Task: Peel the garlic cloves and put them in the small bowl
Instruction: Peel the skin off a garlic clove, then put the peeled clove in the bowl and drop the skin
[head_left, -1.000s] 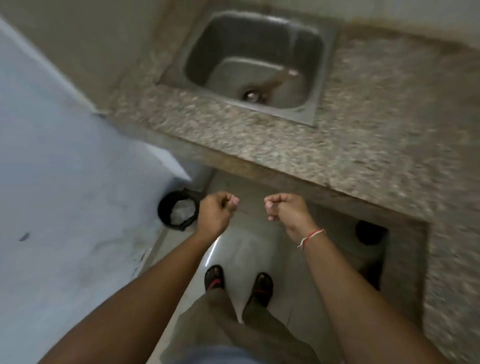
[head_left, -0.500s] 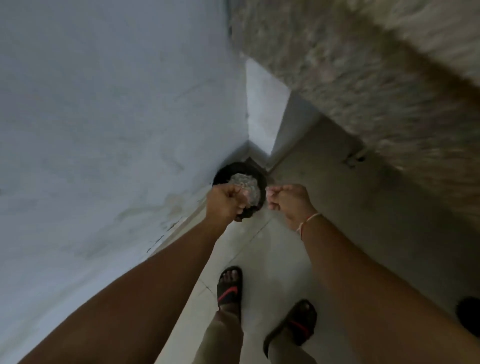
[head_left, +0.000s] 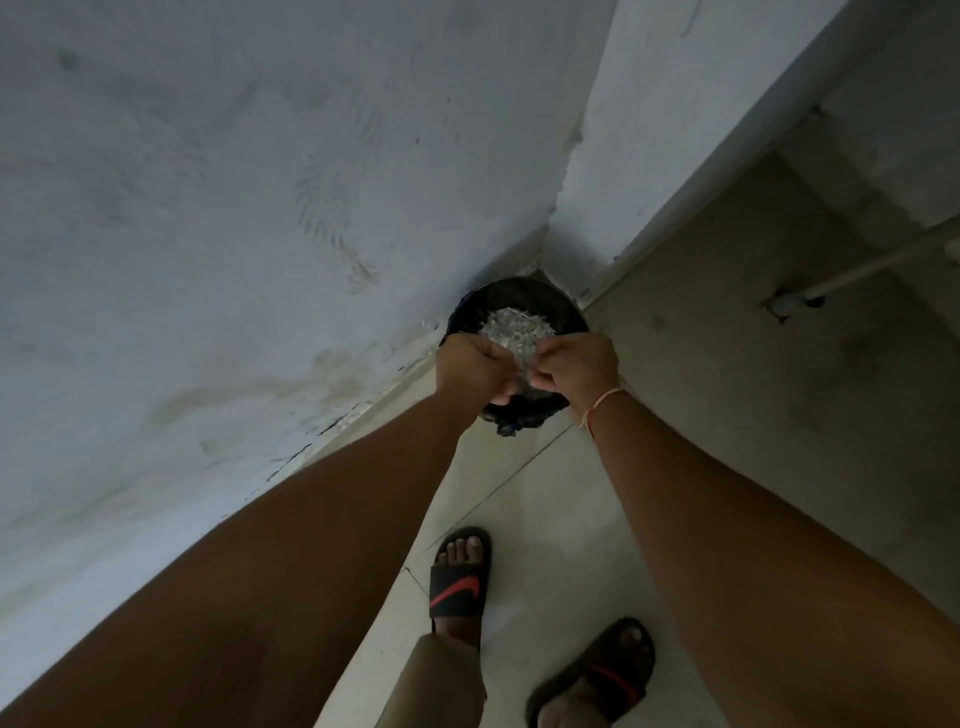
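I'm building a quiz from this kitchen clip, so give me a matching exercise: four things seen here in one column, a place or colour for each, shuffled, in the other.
Things:
1. bin
2. wrist thread
3. slide sandal
4. pale scraps

Descriptions:
A. black with a red mark
B. heaped inside the bin
C. on the right arm
D. in the corner where the walls meet, lined in black

Pairs: 1-D, 2-C, 3-A, 4-B

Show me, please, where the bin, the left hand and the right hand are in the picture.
bin (head_left: 563, 306): head view, on its far black rim.
left hand (head_left: 470, 371): head view, on the back of the hand.
right hand (head_left: 582, 366): head view, on the back of the hand.
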